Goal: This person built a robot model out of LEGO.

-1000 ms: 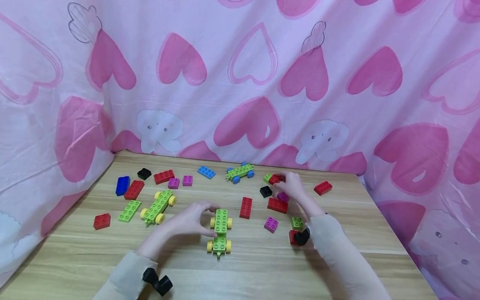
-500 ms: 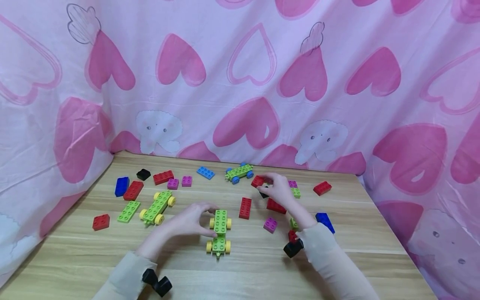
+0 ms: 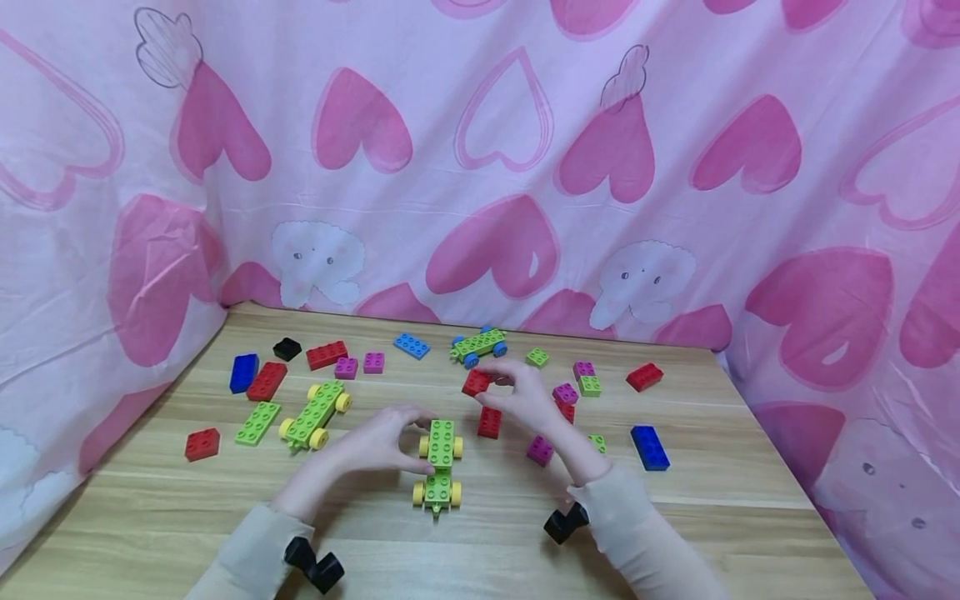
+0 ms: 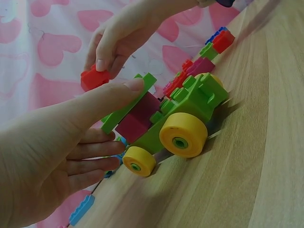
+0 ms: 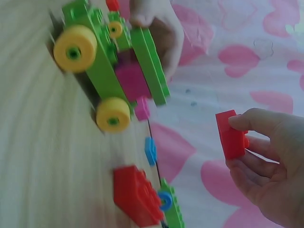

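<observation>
Wooden table [image 3: 465, 558]: left hand [image 3: 375, 443] grips green car [image 3: 442, 450], right hand [image 3: 527, 398] pinches red brick [image 3: 475, 383].

The held brick [image 3: 476, 383] is red, the car [image 3: 442, 444] green-and-yellow, the backdrop [image 3: 442, 192] pink-hearted.

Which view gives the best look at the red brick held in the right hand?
The right wrist view: there the red brick looks largest, one broad face mostly unobstructed in the right hand's grip. The head view shows it small, from above; the left wrist view shows it smaller too, partly covered by that hand.
</observation>
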A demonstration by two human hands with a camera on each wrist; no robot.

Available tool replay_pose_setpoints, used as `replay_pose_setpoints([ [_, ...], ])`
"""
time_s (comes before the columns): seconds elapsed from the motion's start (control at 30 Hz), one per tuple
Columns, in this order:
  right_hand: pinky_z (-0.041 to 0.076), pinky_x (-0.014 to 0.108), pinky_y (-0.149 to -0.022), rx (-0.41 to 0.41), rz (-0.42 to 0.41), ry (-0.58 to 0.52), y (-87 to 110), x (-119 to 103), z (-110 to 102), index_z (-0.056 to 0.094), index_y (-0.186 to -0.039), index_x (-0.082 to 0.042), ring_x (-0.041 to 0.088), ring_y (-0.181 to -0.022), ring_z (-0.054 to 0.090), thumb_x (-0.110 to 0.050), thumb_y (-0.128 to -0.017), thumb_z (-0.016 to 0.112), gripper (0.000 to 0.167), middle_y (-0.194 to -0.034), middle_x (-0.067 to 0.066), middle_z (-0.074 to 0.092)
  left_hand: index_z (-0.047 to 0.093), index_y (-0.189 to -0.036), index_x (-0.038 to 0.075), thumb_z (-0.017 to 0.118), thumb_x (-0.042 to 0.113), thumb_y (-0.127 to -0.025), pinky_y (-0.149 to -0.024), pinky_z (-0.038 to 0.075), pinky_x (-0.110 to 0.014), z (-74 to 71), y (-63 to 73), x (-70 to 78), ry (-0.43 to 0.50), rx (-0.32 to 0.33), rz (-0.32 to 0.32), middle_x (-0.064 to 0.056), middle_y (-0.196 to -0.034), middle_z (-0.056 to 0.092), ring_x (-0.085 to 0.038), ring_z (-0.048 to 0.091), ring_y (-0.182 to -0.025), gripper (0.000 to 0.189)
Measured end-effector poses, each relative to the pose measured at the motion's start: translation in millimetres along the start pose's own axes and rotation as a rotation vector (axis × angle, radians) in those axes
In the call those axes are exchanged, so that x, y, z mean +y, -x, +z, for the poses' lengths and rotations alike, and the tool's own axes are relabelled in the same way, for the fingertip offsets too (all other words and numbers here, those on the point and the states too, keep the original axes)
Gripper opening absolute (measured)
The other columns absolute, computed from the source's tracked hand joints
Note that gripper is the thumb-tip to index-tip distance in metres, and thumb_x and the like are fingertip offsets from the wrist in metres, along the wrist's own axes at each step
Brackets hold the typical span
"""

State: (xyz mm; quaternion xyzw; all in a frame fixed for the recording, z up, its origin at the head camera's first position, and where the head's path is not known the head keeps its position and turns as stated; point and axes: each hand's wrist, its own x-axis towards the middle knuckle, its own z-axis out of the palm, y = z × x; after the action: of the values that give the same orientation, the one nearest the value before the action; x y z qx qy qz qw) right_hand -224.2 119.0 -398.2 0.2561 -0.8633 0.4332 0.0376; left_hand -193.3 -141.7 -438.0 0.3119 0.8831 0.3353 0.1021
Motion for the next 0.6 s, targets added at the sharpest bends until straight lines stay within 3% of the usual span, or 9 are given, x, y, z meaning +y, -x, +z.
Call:
replay_pose_setpoints([
  [0.17,0.056,0.043,-0.090,-0.043,-0.025,-0.020,7.0,-7.1,13.6,0.068,-0.120,-0.002,0.028,-0.104,0.066,-0.010,-0.084,0.075,0.038,-0.114,0.014,0.071,0.057,-0.131,0.002,0.081,0.047,-0.075,-0.101,0.049,-0.048,0.1,-0.1,-0.6,-0.008,0.001,0.015,-0.009,-0.123,0.066,-0.026,0.061,-0.115,0.076],
  [0.43,0.053,0.047,-0.095,-0.108,0.045,-0.058,16.2,-9.6,34.2,0.067,-0.123,-0.006,0.026,-0.109,0.064,-0.013,-0.084,0.076,0.041,-0.119,0.010,0.070,0.058,-0.130,0.003,0.080,0.047,-0.075,-0.101,0.048,-0.049,2.0,-0.5,-2.2,-0.004,0.012,0.026,-0.009,-0.122,0.066,-0.026,0.061,-0.115,0.074],
  [0.6,0.053,0.045,-0.094,-0.142,0.018,-0.039,18.7,-12.1,39.8,0.067,-0.123,-0.006,0.025,-0.109,0.064,-0.013,-0.084,0.075,0.040,-0.120,0.008,0.069,0.059,-0.128,0.004,0.080,0.046,-0.076,-0.102,0.047,-0.049,2.2,-0.4,-1.4,0.010,0.011,0.028,-0.008,-0.122,0.066,-0.026,0.061,-0.116,0.071],
])
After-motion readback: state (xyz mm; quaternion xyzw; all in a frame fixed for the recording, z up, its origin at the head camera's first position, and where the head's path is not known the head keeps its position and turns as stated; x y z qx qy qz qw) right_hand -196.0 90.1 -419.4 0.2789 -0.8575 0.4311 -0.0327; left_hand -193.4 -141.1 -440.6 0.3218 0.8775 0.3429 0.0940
